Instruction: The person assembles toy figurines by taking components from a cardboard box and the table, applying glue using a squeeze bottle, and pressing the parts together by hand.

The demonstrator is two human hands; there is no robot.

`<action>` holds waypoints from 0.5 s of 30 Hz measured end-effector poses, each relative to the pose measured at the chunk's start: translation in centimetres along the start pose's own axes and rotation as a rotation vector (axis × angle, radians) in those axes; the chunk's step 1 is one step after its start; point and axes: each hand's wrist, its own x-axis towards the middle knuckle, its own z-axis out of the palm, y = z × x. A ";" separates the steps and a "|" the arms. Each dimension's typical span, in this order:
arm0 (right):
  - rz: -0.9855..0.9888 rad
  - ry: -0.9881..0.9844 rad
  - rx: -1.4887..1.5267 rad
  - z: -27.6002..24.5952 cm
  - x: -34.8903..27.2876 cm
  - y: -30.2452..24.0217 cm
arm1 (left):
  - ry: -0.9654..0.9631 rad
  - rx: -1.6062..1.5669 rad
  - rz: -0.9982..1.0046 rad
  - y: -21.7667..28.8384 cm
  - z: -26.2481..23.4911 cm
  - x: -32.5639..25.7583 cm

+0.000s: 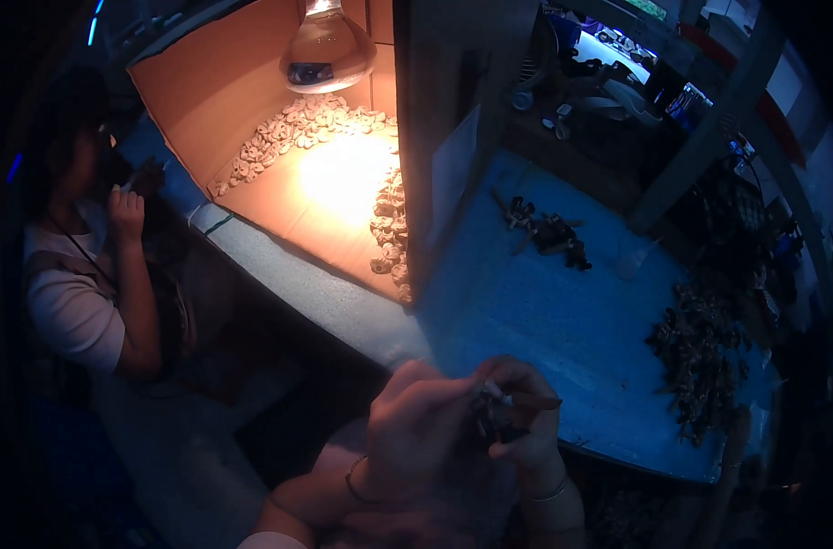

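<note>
My left hand (412,412) and my right hand (531,416) meet at the blue table's near edge. Between them is a small dark piece (492,423) with a pale bit on top; its exact kind is too dim to make out. The left fingers pinch the pale upper part, and the right thumb and fingers curl round the other side. A brown pointed bit (535,402) sticks out by the right fingers. Similar small dark pieces with brown parts lie in a small group (546,236) farther off and in a larger pile (696,361) at the right.
A lit bulb lamp (329,55) hangs in an open cardboard box (206,82), above several small pale round pieces (311,119). The blue tabletop (526,311) spreads to the right of the box. Another person (78,293) is at the left, one hand raised.
</note>
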 end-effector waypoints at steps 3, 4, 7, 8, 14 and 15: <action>-0.009 0.000 0.019 0.2 0.0 0.0 | 0.029 0.032 0.020 0.0 0.2 -0.5; -0.010 -0.001 0.018 0.3 0.0 -0.1 | 0.034 0.046 0.031 0.0 0.3 -0.5; 0.032 0.080 0.024 0.8 -0.1 -0.4 | -0.014 0.048 0.087 0.7 0.0 -0.4; 0.047 0.121 0.031 1.2 -0.1 -0.4 | -0.011 0.050 0.087 0.7 0.1 -0.4; 0.083 0.285 0.031 1.7 -0.6 -0.2 | -0.087 0.016 0.052 1.2 0.0 -0.1; 0.067 0.313 0.011 1.8 -0.7 -0.2 | -0.112 0.056 0.028 1.1 -0.1 -0.3</action>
